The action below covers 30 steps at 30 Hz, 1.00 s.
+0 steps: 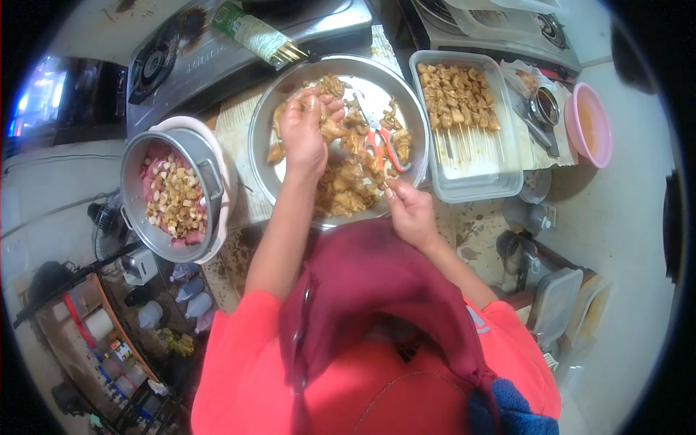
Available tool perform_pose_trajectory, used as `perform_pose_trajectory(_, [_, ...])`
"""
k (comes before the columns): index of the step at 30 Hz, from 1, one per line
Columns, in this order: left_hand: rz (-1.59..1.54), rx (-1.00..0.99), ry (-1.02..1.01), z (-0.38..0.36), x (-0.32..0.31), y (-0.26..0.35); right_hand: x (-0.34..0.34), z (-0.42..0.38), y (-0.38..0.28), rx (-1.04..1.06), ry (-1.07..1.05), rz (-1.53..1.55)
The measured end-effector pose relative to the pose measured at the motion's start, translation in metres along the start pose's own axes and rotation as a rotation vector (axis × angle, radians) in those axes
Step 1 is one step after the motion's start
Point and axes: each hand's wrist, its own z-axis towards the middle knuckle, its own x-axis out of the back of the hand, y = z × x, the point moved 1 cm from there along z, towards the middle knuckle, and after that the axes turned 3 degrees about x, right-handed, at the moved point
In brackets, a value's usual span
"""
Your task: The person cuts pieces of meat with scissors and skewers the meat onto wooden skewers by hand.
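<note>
A wide metal basin [259, 156] holds brown marinated meat pieces [346, 190]. Scissors with orange-red handles [392, 151] lie on the meat, blades against the bare basin floor. My left hand [308, 130] is over the basin's left side, palm turned up and fingers curled, with a piece of meat at the palm. Low at the basin's right rim, my right hand [412, 212] pinches thumb to forefinger on the end of a meat piece; the fingers partly hide it. To the right, a clear plastic container [475, 181] holds rows of skewered meat [460, 98] with bare sticks toward me.
A metal pot [130, 185] of pink meat and chopped pieces stands left. An open pack of bamboo sticks [257, 36] rests by the stove [217, 69] behind the basin. Beyond the container are a knife [538, 138], a small dark-filled bowl [545, 105] and a pink bowl [602, 138].
</note>
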Motion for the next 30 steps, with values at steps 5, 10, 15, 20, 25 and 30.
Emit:
perform_pose_trajectory(5, [0.026, 0.037, -0.053, 0.0, 0.0, 0.004, -0.003, -0.002, 0.005, -0.01, -0.019, 0.076])
perform_pose_trajectory(10, [-0.059, 0.1, -0.168, 0.003, 0.005, 0.007, -0.004, -0.003, 0.005, -0.038, -0.039, 0.116])
perform_pose_trajectory(15, [-0.119, 0.074, -0.092, -0.001, 0.0, 0.008, -0.006, -0.003, 0.007, 0.068, 0.032, 0.093])
perform_pose_trajectory(20, [-0.011, 0.044, 0.077, -0.001, -0.004, 0.003, 0.004, -0.003, -0.016, 0.044, -0.03, 0.029])
perform_pose_trajectory(25, [0.067, 0.067, 0.046, -0.002, -0.007, 0.0, 0.0, -0.006, -0.005, 0.074, 0.027, 0.048])
perform_pose_trajectory(30, [0.045, 0.081, -0.057, -0.002, -0.015, -0.003, 0.004, -0.011, -0.001, -0.029, 0.004, 0.095])
